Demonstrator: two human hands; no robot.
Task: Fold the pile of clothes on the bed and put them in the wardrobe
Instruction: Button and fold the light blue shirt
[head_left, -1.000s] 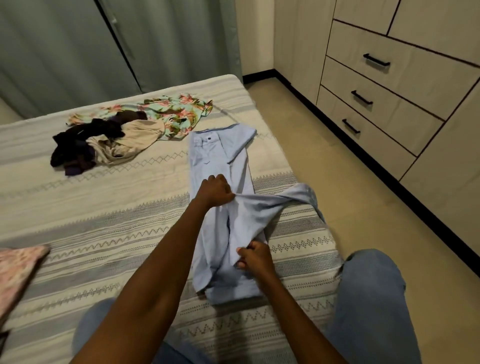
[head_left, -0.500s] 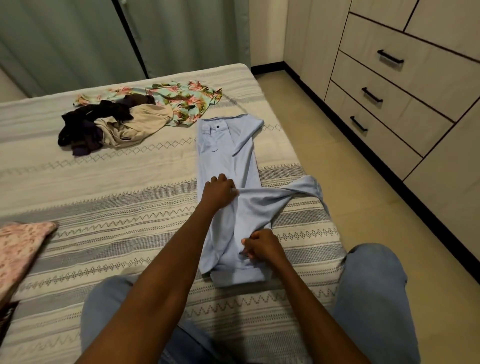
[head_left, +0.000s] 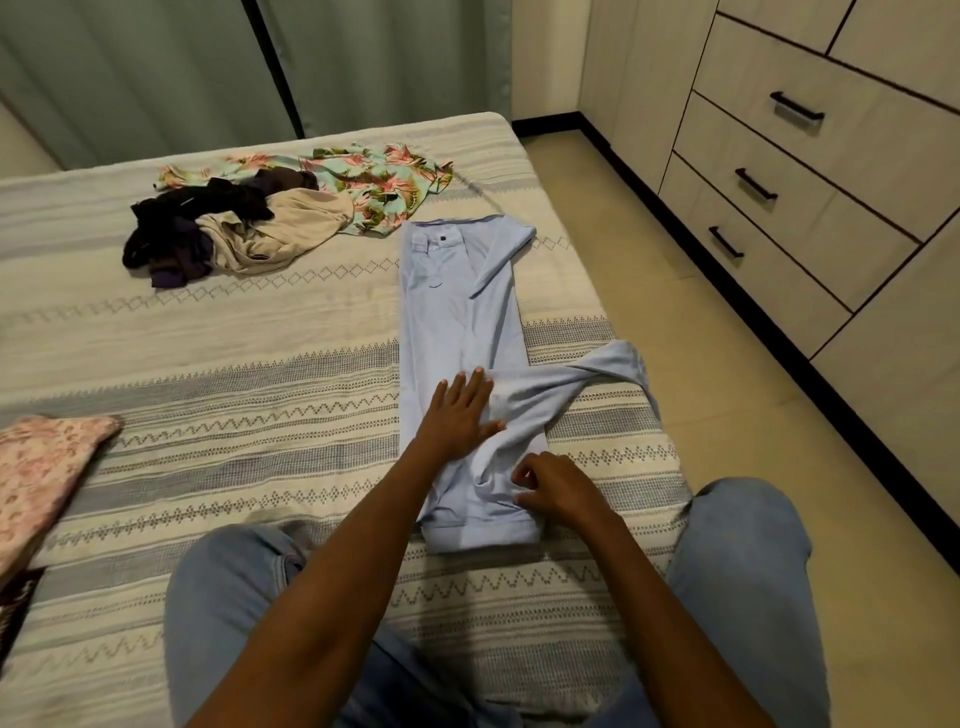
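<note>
While the crumpled pile of clothes (head_left: 270, 218) sits near the bed's (head_left: 208, 364) far edge, I see my left hand (head_left: 460, 410) pressing flat on the smooth blue shirt (head_left: 462, 322) by the right edge. My right hand (head_left: 558, 488) pinches its cloth. Wooden drawers (head_left: 795, 171) stand rightmost.

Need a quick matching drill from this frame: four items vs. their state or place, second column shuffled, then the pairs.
1 left hand
2 right hand
3 light blue shirt
4 floral garment

A spread out at the far end of the bed
B pinching fabric near the hem
C flat on the cloth, fingers straight
D laid lengthwise, one sleeve out toward the bed edge

Pairs: 1-C, 2-B, 3-D, 4-A
</note>
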